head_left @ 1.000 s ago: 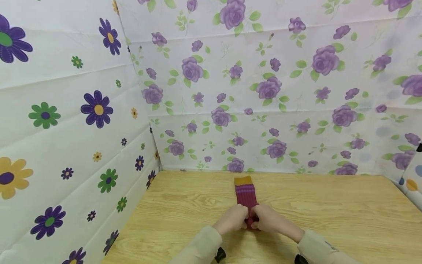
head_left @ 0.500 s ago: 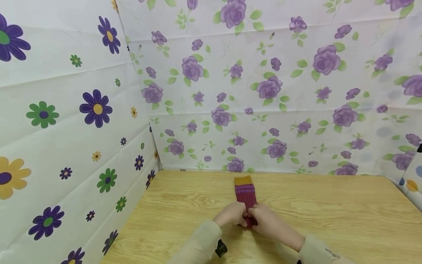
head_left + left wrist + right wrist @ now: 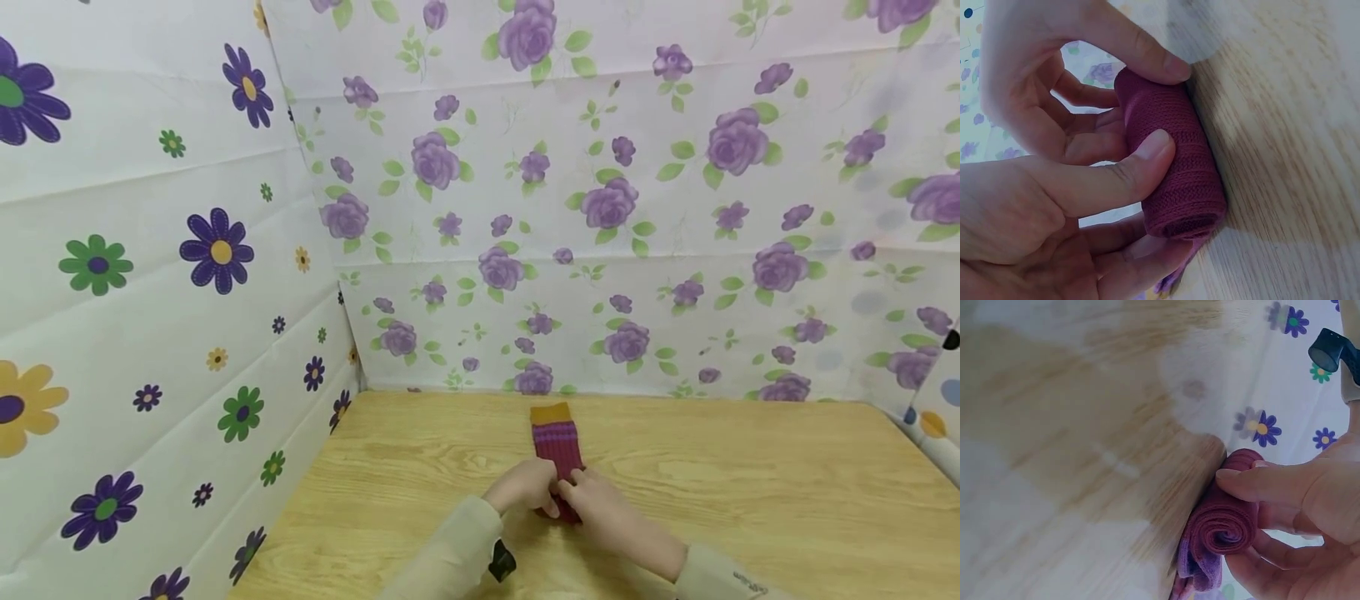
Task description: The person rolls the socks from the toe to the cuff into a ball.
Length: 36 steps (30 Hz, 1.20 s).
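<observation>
A maroon knitted sock with purple stripes and a mustard end lies lengthwise on the table in the head view. Its near part is rolled up; the left wrist view shows the roll from one side, and a spiral of layers shows in the right wrist view. My left hand pinches the roll between thumb and fingers at its left end. Beside it, my right hand grips the right end, thumb on the near side. The striped part of the sock trails flat beyond the roll.
The wooden table meets a white backdrop with purple roses at its far edge. A second flowered sheet stands along the left side. A dark wrist camera sits below the left cuff.
Both hands stay on the roll with small finger shifts. The right hand has moved slightly left and its fingers reach further over the roll. The sock's mustard end stays in place.
</observation>
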Motion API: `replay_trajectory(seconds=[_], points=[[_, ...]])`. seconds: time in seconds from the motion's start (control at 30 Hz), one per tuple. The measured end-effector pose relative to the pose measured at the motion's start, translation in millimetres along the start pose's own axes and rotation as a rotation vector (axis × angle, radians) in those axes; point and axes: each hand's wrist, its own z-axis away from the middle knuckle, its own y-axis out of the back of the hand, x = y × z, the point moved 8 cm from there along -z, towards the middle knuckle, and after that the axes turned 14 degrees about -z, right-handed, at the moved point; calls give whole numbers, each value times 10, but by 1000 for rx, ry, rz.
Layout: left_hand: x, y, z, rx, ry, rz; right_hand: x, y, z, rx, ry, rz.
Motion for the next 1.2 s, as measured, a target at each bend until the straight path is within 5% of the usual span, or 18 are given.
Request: replay_trajectory(seconds=[0.77,1.2], points=[[-22,-40,-10,-84,-138,47,-52,-12,5,-19,29,-22],[-35,-21,7,-72,-131,103,-27,-6,10,-12,3,-97]])
